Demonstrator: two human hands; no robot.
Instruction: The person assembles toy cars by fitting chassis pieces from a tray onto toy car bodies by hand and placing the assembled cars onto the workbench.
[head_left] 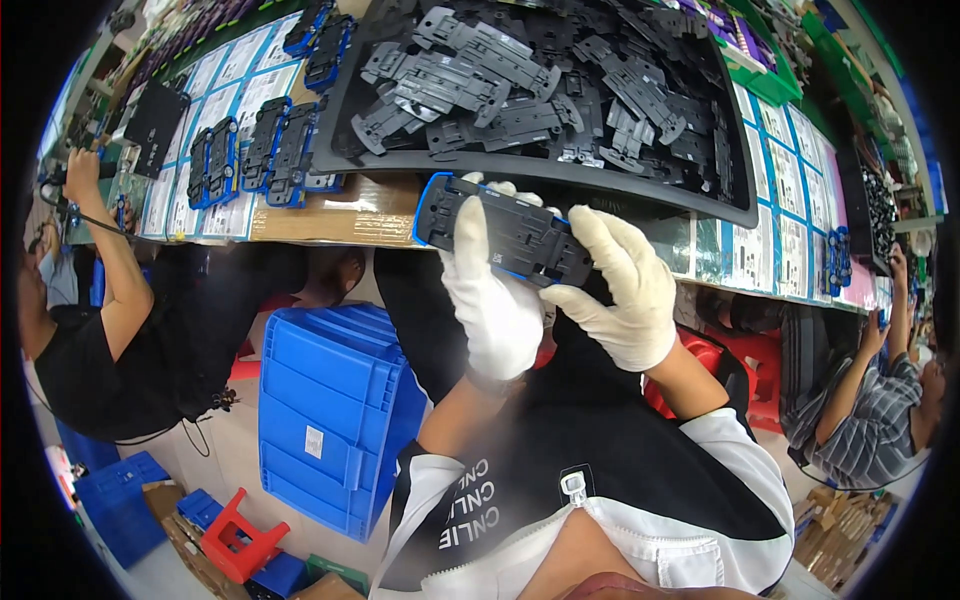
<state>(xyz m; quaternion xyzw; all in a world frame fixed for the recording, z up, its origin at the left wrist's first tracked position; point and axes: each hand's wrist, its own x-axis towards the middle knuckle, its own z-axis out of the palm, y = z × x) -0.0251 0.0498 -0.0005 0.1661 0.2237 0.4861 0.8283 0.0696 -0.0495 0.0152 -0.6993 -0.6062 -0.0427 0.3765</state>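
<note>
Both my hands wear white gloves and are together at the table's front edge. Between them is a toy car (515,238), its black chassis turned up and its blue body showing along the rim. My left hand (492,300) grips the car's left half, with a finger lying across the chassis. The fingers and thumb of my right hand (625,290) close on its right end. Just beyond, a large black tray (460,163) holds a heap of loose black chassis plates (510,75).
Several blue toy cars (212,162) lie chassis up left of the tray. A green crate (775,85) stands at the far right. A blue bin (325,420) is on the floor at my left, beyond it a red stool (240,535). People sit at work on both sides.
</note>
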